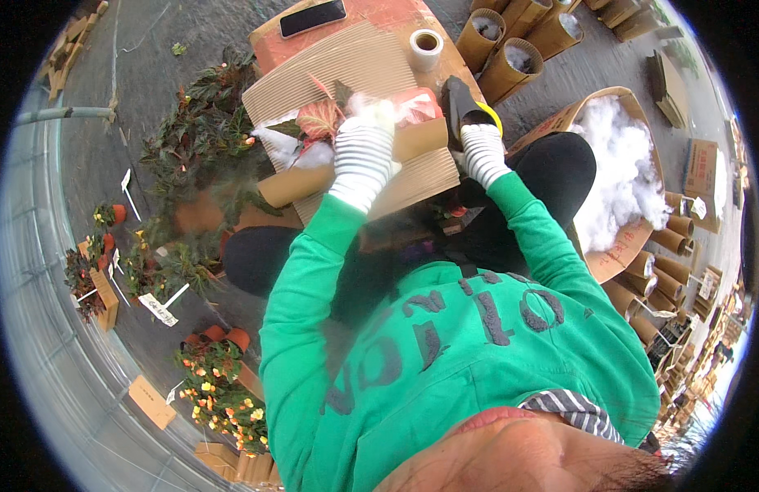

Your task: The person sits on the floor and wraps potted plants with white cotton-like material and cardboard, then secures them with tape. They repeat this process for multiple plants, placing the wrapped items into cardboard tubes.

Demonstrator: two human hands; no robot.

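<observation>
My left hand [364, 154], in a striped white glove, reaches over a corrugated cardboard sheet [361, 55]. Its blurred fingers lie on white fibre wadding [370, 106] beside a red-leaved plant [318, 118]; whether they grip it I cannot tell. A pinkish pot or wrap [422, 106] lies to the right, partly covered by wadding. Smooth brown card [296, 184] runs under my left hand. My right hand [482, 150], gloved alike, is at the sheet's right edge, against a black object with a yellow curved edge [491, 114]; its grip is unclear.
A phone [313, 17] and a tape roll [426, 49] lie on the worn red table [394, 13]. Cardboard tubes [509, 71] stand beyond it. At right is an open carton [622, 249] of white wadding. Leafy plants [198, 132] and flowering pots [222, 393] stand on the left.
</observation>
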